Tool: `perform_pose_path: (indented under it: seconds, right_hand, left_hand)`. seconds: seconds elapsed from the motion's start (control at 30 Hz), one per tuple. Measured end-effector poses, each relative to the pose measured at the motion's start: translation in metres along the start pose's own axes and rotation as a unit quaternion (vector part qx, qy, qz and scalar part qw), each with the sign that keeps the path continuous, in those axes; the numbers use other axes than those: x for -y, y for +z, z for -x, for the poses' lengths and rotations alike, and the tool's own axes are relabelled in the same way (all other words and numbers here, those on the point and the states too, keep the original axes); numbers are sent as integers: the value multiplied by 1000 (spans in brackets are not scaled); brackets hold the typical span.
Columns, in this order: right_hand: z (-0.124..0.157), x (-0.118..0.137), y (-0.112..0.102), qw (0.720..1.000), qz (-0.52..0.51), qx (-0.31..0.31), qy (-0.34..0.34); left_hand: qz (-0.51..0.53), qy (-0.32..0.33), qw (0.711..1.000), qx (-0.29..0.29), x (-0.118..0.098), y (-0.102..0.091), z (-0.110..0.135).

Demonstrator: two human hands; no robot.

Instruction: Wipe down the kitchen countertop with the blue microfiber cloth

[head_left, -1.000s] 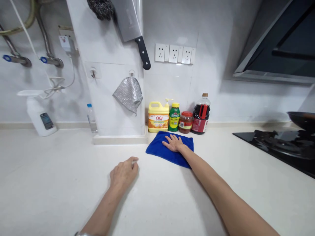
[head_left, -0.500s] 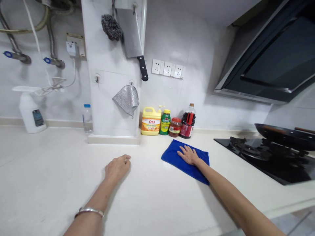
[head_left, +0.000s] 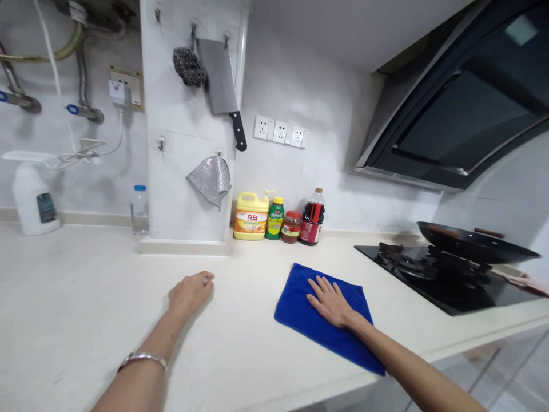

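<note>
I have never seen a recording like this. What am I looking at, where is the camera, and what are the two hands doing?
There is no machine here. The camera sits on a person's head and looks forward and down, so both arms are that person's own. The right hand lies flat, fingers spread, on a blue cloth on a pale kitchen counter. The left hand rests on the bare counter with its fingers curled; I cannot tell whether it holds anything small. By the wall stand a yellow bottle, a green bottle, a jar and a dark bottle. A stove with a black pan is on the right.
</note>
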State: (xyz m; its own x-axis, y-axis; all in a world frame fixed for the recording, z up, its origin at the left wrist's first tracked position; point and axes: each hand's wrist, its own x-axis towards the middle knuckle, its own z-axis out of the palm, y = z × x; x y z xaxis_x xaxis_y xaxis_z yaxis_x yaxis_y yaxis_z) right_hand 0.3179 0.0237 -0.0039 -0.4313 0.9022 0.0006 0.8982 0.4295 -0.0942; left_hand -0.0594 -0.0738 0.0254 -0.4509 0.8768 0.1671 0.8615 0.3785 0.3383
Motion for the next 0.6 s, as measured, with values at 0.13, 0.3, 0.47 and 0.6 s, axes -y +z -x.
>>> perform_pose_path:
  seconds: [0.13, 0.3, 0.47, 0.6]
  right_hand:
    - [31, 17, -3, 999, 8, 1, -32]
    - [63, 45, -2, 996, 3, -2, -86]
    - [79, 86, 0, 993, -11, -7, -113]
    - [76, 128, 0, 985, -33, 13, -171]
  left_hand:
    - [-3, 3, 1000, 1, 0, 1, -1]
    - [-4, 5, 1000, 3, -3, 1, 0]
    - [-6, 4, 1000, 2, -6, 1, 2]
    - [-9, 2, 1000, 5, -6, 1, 1]
